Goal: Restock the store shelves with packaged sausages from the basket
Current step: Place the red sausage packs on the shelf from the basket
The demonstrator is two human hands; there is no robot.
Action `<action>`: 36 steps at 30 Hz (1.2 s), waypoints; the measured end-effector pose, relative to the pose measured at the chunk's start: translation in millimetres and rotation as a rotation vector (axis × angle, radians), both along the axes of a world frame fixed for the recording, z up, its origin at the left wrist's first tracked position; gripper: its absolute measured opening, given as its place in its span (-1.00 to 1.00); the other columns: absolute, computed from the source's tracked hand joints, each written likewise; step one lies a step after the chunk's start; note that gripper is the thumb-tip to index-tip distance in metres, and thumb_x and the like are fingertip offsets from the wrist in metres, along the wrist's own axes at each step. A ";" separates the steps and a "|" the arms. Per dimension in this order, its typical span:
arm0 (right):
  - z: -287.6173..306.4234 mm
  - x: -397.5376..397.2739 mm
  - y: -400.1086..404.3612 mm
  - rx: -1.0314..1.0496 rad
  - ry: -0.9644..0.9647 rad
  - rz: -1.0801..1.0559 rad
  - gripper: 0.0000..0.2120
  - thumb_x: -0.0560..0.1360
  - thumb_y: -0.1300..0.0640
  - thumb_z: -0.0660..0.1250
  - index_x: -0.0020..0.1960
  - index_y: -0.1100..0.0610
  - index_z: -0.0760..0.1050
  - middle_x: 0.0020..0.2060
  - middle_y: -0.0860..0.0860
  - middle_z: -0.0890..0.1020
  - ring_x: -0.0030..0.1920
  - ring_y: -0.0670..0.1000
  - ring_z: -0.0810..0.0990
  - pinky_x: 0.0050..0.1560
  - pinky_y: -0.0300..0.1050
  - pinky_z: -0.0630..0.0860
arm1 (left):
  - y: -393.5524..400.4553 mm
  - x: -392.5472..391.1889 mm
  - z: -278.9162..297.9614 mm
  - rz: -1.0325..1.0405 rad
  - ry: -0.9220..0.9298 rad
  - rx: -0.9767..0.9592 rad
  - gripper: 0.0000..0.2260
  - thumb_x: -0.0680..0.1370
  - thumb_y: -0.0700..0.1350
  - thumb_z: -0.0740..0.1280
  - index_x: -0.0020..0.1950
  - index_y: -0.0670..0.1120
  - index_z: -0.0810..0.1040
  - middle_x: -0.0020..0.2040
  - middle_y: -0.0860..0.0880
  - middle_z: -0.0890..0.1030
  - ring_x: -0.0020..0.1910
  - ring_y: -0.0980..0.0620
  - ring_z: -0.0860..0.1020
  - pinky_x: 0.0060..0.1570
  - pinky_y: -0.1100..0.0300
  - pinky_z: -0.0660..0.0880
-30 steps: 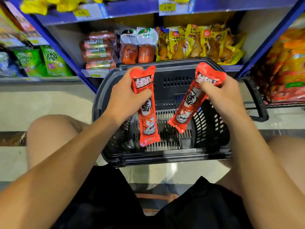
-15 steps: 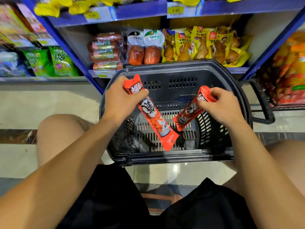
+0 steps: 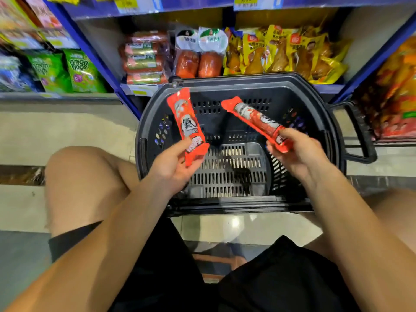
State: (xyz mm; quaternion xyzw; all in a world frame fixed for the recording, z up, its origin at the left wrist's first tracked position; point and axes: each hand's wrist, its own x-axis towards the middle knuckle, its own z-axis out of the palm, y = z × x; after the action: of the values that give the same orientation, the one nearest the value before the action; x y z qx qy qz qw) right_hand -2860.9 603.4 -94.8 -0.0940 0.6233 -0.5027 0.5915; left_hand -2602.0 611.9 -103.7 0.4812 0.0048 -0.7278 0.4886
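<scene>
Left hand [image 3: 174,164] sausage pack [image 3: 188,124] near-upright; right hand [image 3: 297,154] pack [image 3: 256,121] up-left.

Single head-worn wide-angle view, looking forward and steeply down. Close range: forearms and knees fill the lower frame, basket [image 3: 236,86] centre, low shelf [image 3: 326,87] across the top, edges bent by the lens. No second view.

Left grip [image 3: 174,164], right grip [image 3: 297,152] curled, raised
</scene>
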 end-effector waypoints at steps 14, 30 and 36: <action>-20.8 18.1 20.6 0.105 -0.208 0.101 -0.94 0.47 0.21 0.41 -0.07 0.20 0.60 -0.28 0.11 0.71 -0.32 -0.01 0.69 -0.30 -0.18 0.63 | 25.2 -18.7 -7.9 -0.464 -0.404 -0.197 -0.74 0.50 -0.30 0.37 0.18 -0.12 0.57 0.03 -0.15 0.70 -0.01 -0.15 0.69 -0.10 0.05 0.61; 69.7 17.5 52.1 -0.473 0.326 0.318 -0.60 0.43 0.51 0.32 0.19 0.20 0.53 -0.02 0.21 0.68 -0.04 0.24 0.68 0.01 0.12 0.63 | 18.5 -29.6 96.0 -0.557 -0.653 -0.672 -0.57 0.49 -0.40 0.36 0.13 0.12 0.57 -0.05 0.01 0.70 -0.02 -0.08 0.67 -0.08 -0.01 0.63; 138.8 -9.4 36.2 -0.568 0.583 0.251 -0.50 0.38 0.40 0.39 0.26 0.07 0.52 0.07 0.04 0.68 0.11 0.12 0.63 0.16 0.06 0.57 | -6.2 -48.6 159.9 -0.516 -0.672 -0.895 -0.54 0.46 -0.40 0.38 0.10 0.15 0.59 0.07 0.03 0.67 0.02 -0.14 0.66 -0.01 -0.12 0.61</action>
State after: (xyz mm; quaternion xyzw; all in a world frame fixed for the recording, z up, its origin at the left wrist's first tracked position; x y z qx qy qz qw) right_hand -2870.3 639.6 44.0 -0.4667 0.5848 -0.5309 0.3979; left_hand -2650.6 605.7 56.2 0.4180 -0.5720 -0.5626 0.4261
